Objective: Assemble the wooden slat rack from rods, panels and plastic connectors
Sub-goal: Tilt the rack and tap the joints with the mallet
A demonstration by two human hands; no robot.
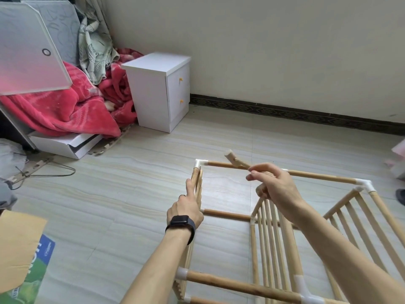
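Left hand [186,207] grips the end slat panel [199,185] just below the white corner connector [200,163], thumb along its edge. Right hand [276,189] pinches a small wooden mallet [233,160] by the handle, above the top rod [320,175]. Part-built rack [241,284] stands on the floor [131,194]. White nightstand [153,95] sits by the wall, drawers closed, contents hidden.

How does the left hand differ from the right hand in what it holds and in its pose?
The left hand grips the upright wooden slat panel, thumb pointing up; the right hand pinches the handle of a small wooden mallet. The left wrist carries a black wristband; the right wrist is bare. Both hold wood.
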